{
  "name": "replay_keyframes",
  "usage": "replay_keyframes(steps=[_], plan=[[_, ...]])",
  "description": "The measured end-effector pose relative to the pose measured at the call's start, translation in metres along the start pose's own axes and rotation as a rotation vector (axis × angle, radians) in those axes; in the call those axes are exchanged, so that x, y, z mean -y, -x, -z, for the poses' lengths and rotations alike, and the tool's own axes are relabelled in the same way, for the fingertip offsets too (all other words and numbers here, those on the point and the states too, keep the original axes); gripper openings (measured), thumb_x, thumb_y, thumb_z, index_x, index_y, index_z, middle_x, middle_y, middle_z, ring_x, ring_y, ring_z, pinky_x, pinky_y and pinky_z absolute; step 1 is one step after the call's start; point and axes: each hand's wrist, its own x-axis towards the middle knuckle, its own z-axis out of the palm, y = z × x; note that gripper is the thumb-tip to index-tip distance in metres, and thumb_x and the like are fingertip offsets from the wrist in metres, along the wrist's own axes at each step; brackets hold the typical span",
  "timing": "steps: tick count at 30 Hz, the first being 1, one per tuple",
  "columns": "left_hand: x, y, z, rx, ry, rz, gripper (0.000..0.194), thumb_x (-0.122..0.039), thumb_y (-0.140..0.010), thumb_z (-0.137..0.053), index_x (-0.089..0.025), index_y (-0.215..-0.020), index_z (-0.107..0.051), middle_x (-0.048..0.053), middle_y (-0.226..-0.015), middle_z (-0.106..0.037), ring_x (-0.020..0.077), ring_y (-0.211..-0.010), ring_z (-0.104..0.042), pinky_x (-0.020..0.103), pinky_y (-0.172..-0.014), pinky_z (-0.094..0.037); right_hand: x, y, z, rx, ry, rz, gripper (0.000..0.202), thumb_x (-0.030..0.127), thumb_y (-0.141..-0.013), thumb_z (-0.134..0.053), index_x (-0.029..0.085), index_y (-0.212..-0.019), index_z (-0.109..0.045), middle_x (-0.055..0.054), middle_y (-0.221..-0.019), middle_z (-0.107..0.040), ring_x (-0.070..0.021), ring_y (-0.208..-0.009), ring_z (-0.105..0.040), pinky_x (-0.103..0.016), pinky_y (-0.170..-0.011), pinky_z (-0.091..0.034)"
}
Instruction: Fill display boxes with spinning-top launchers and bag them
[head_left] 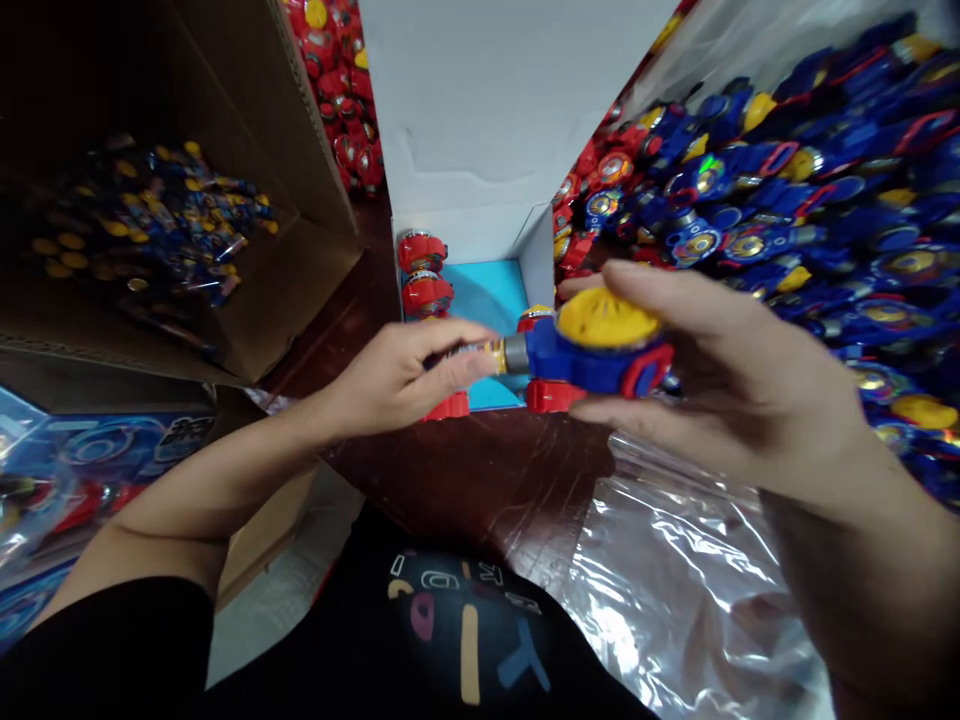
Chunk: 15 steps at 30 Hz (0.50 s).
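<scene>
My right hand (720,370) grips a blue plastic toy (577,362) with a yellow disc on top, a red loop at its near end and a grey barrel pointing left. Between the thumb and fingers of my left hand (412,380) is a small blue-and-yellow piece (491,354), its tip at the end of the grey barrel. Whether the two are joined cannot be made out. Both hands are over an open white box (480,235) with a light-blue bottom. Several red toys (427,292) stand along its left and right sides, partly hidden by my hands.
On the left, a deep cardboard carton (315,270) holds many small blue-and-yellow pieces. Blue toys (750,240) are heaped on the right, with red toys (341,100) behind the box. Clear plastic (675,570) lies on the dark table (480,470). Printed blue packaging (112,440) sits at lower left.
</scene>
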Motion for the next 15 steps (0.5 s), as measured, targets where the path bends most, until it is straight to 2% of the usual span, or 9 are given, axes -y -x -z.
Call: replay_keyframes(steps=[2,4,6,8,10,12,15], plan=[[0.028,-0.017,0.007,-0.141,-0.175,-0.005,0.054,-0.064,-0.116,-0.047,-0.021,-0.137,-0.072,0.010,-0.131,-0.077,0.0228,-0.118,-0.075,0.036,-0.103,-0.060,-0.022,-0.020,-0.003,-0.128,0.158,0.014,0.083,0.047,-0.094,-0.086,0.048,-0.168,-0.048,0.000,-0.159,-0.065,-0.0308,-0.136,-0.070,-0.053,-0.120,-0.058],[0.065,-0.034,0.013,-0.223,-0.367,-0.006,0.064,-0.071,-0.115,-0.039,-0.022,-0.144,-0.069,0.012,-0.151,-0.069,0.0281,-0.142,-0.064,0.046,-0.122,-0.049,-0.046,-0.047,-0.013,-0.162,0.332,-0.096,0.071,0.052,-0.098,-0.080,0.034,-0.163,-0.058,-0.009,-0.154,-0.068,-0.0354,-0.134,-0.069,-0.057,-0.120,-0.056],[0.098,-0.046,0.015,-0.203,-0.487,0.037,0.067,-0.070,-0.116,-0.031,-0.023,-0.143,-0.071,0.011,-0.152,-0.069,0.0301,-0.148,-0.060,0.052,-0.127,-0.042,-0.067,-0.075,-0.030,-0.052,0.447,-0.282,0.065,0.056,-0.102,-0.070,0.024,-0.159,-0.062,-0.017,-0.147,-0.070,-0.0390,-0.131,-0.069,-0.059,-0.117,-0.055],[0.120,-0.051,0.014,-0.165,-0.532,0.096,0.065,-0.065,-0.117,-0.027,-0.026,-0.140,-0.074,0.009,-0.148,-0.073,0.0304,-0.147,-0.061,0.054,-0.127,-0.040,-0.078,-0.098,-0.047,0.080,0.519,-0.424,0.064,0.057,-0.105,-0.062,0.024,-0.160,-0.060,-0.018,-0.144,-0.069,-0.0399,-0.125,-0.069,-0.059,-0.109,-0.057],[0.129,-0.050,0.013,-0.157,-0.529,0.124,0.061,-0.061,-0.118,-0.027,-0.029,-0.141,-0.074,0.007,-0.147,-0.073,0.0302,-0.148,-0.061,0.055,-0.127,-0.039,-0.074,-0.114,-0.061,0.153,0.586,-0.490,0.063,0.056,-0.106,-0.058,0.028,-0.162,-0.057,-0.016,-0.143,-0.069,-0.0401,-0.121,-0.069,-0.058,-0.101,-0.059],[0.127,-0.049,0.012,-0.155,-0.514,0.129,0.059,-0.060,-0.118,-0.028,-0.031,-0.143,-0.073,0.007,-0.150,-0.072,0.0301,-0.150,-0.059,0.054,-0.128,-0.038,-0.058,-0.124,-0.069,0.239,0.673,-0.510,0.059,0.056,-0.106,-0.056,0.031,-0.159,-0.058,-0.017,-0.145,-0.067,-0.0407,-0.119,-0.070,-0.056,-0.097,-0.061],[0.116,-0.048,0.005,-0.137,-0.540,0.142,0.066,-0.062,-0.118,-0.022,-0.028,-0.143,-0.073,0.008,-0.150,-0.071,0.0293,-0.150,-0.059,0.053,-0.126,-0.039,-0.032,-0.135,-0.077,0.382,0.743,-0.497,0.050,0.047,-0.109,-0.050,0.026,-0.153,-0.062,-0.021,-0.151,-0.061,-0.0412,-0.117,-0.073,-0.055,-0.093,-0.062]])
